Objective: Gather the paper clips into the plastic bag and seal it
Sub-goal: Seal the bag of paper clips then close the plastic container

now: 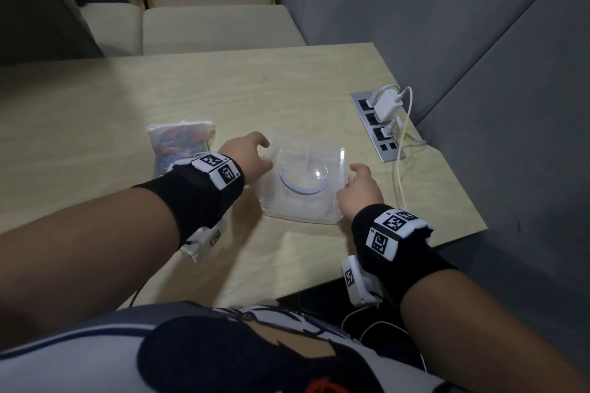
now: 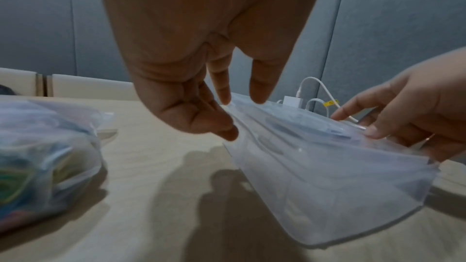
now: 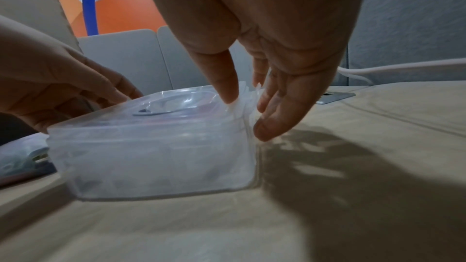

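a pale wood-grain table (image 1: pixel 198 86) was seen. on it a clear plastic box (image 1: pixel 301 198) was set near the middle, with a filled plastic bag (image 1: pixel 178 145) of coloured pieces laid just beside it at the left. a socket strip (image 1: pixel 376 124) was sunk into the right side, with a white charger (image 1: pixel 388 104) plugged in.

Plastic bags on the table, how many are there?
2. One clear plastic bag stands between both hands near the table's middle. A second bag, full of colourful things, lies just left of it, partly behind the left wrist.
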Tool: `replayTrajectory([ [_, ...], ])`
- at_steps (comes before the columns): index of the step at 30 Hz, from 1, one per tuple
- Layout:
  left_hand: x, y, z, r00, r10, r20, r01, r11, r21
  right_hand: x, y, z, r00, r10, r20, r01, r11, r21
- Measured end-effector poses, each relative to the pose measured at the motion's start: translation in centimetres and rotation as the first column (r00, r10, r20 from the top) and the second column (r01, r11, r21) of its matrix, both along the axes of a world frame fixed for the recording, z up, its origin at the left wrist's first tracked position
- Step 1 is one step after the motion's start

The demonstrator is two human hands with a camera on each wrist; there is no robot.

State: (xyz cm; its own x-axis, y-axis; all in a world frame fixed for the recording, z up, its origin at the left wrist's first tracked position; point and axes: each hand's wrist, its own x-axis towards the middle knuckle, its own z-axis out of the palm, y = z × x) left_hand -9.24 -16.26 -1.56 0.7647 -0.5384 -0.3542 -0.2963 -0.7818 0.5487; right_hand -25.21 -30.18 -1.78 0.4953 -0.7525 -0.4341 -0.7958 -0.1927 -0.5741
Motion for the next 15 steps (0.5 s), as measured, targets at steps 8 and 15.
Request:
replayTrajectory([
  [8,-0.3,-0.7,-0.2,0.99,-0.045,0.136,0.036,0.997,0.073,1.0,0.2,-0.2,1.0,-0.002,-0.001,0.002,0.997,-0.081],
  [15,0.2,-0.7,0.2,0.993,0.061,-0.104,-0.058,0.998,0.034,1.3,-0.4,0.6,0.998,-0.001,-0.062,-0.001,1.0,-0.028],
])
